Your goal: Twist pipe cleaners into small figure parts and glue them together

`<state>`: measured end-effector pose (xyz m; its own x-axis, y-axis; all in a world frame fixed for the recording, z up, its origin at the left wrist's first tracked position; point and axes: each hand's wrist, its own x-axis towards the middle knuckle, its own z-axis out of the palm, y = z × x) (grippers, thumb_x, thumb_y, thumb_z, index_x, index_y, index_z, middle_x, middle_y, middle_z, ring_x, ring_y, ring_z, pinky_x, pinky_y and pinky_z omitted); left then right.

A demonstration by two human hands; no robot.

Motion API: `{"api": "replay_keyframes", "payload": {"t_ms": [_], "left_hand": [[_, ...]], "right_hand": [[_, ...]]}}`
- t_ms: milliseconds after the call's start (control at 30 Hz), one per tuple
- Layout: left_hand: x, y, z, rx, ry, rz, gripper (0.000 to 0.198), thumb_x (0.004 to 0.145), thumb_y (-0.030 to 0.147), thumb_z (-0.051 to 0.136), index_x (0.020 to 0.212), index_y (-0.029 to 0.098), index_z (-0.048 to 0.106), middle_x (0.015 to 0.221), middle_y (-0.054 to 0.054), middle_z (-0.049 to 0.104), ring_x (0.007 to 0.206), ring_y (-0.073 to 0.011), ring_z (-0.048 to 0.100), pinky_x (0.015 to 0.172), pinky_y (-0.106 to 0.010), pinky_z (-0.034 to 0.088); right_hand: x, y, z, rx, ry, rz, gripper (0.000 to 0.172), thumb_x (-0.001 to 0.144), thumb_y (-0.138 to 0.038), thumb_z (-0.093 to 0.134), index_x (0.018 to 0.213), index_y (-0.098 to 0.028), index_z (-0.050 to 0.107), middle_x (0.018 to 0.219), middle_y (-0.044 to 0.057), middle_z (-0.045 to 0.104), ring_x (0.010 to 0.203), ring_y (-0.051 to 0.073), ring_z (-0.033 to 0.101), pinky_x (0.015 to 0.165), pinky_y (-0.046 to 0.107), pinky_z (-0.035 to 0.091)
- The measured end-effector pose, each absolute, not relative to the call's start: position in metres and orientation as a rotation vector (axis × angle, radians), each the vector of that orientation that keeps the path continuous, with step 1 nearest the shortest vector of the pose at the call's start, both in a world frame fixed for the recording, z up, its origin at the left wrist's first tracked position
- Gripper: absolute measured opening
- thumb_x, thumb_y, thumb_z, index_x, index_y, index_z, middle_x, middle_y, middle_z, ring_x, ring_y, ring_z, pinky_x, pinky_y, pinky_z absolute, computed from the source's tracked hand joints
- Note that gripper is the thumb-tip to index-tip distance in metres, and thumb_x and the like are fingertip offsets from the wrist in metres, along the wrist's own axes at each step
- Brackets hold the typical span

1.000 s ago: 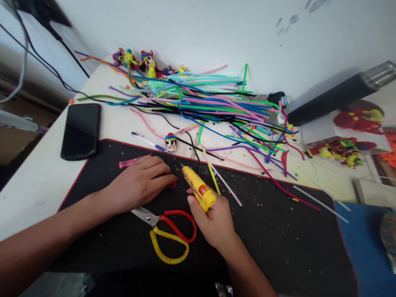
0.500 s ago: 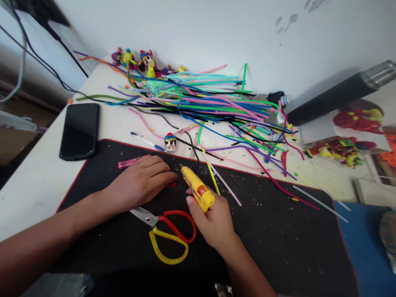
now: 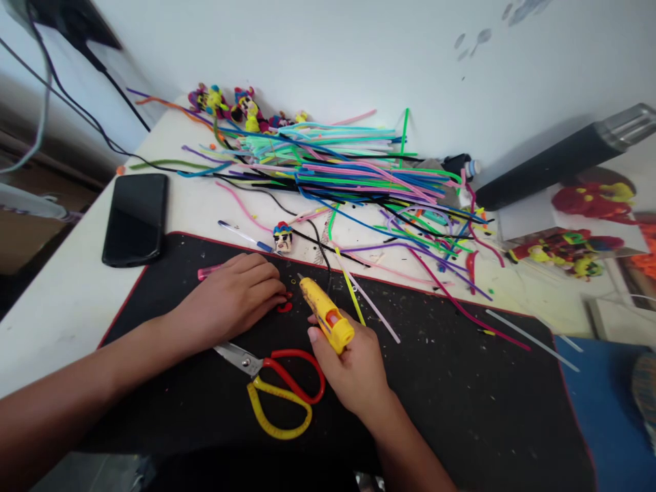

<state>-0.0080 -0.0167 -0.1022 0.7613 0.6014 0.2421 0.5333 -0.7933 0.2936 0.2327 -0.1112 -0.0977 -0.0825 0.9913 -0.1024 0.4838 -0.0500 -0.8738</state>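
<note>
My right hand (image 3: 353,365) is wrapped round a yellow hot glue gun (image 3: 322,307), its nozzle pointing away to the upper left above the black mat (image 3: 435,383). Palm down on the mat, my left hand (image 3: 238,294) has its fingers curled and close together, the thumb hidden. Its fingertips are beside small red pieces (image 3: 285,307); whatever lies under them is out of sight. A tiny yellow ring (image 3: 294,281) lies near the nozzle. Scissors (image 3: 255,365) with one red and one yellow handle rest between my hands. A pink stick-like object (image 3: 208,272) is partly covered by my left hand.
Beyond the mat lies a pile of coloured pipe cleaners (image 3: 353,174). A small doll head (image 3: 282,238) and a pen (image 3: 243,236) sit at the mat's far edge. A phone (image 3: 136,219) is at left, a dark flask (image 3: 558,160) at right, several figures (image 3: 246,109) behind.
My left hand's fingertips have drawn back slightly to the left, so more of the red pieces shows. The glue gun stays almost where it was. The view has shifted a little.
</note>
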Motion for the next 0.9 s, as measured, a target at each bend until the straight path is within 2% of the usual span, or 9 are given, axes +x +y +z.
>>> {"api": "replay_keyframes", "payload": {"t_ms": [267, 500, 633, 900], "left_hand": [[-0.008, -0.001, -0.095, 2.714, 0.964, 0.537, 0.028, 0.111, 0.029, 0.055, 0.1, 0.018, 0.078, 0.097, -0.009, 0.077, 0.091, -0.0258, 0.069, 0.087, -0.04, 0.055], [-0.005, 0.012, -0.102, 2.708, 1.024, 0.403, 0.03, 0.11, 0.031, 0.054, 0.1, 0.018, 0.079, 0.1, -0.011, 0.077, 0.093, -0.0283, 0.068, 0.086, -0.043, 0.055], [-0.005, 0.01, -0.101, 2.693, 1.031, 0.495, 0.028, 0.111, 0.028, 0.053, 0.109, 0.017, 0.079, 0.101, -0.011, 0.077, 0.094, -0.0274, 0.068, 0.087, -0.042, 0.055], [0.002, 0.002, -0.1, 2.84, 0.918, 0.458, 0.032, 0.112, 0.023, 0.046, 0.107, 0.018, 0.077, 0.1, -0.01, 0.077, 0.094, -0.027, 0.067, 0.086, -0.041, 0.054]], "right_hand": [[0.232, -0.112, -0.098, -1.599, -1.647, 1.063, 0.022, 0.1, -0.036, 0.063, 0.1, -0.02, 0.079, 0.094, 0.009, 0.084, 0.084, 0.025, 0.082, 0.08, 0.032, 0.062], [0.233, -0.112, -0.097, -1.574, -1.568, 1.046, 0.02, 0.099, -0.033, 0.064, 0.102, -0.021, 0.079, 0.096, 0.009, 0.086, 0.084, 0.024, 0.083, 0.077, 0.03, 0.063], [0.234, -0.113, -0.096, -1.545, -1.523, 1.041, 0.019, 0.1, -0.03, 0.064, 0.104, -0.022, 0.08, 0.1, 0.008, 0.087, 0.088, 0.024, 0.085, 0.08, 0.029, 0.064], [0.233, -0.115, -0.098, -1.535, -1.498, 1.049, 0.018, 0.1, -0.028, 0.065, 0.105, -0.021, 0.08, 0.1, 0.007, 0.087, 0.09, 0.023, 0.085, 0.08, 0.028, 0.064]]}}
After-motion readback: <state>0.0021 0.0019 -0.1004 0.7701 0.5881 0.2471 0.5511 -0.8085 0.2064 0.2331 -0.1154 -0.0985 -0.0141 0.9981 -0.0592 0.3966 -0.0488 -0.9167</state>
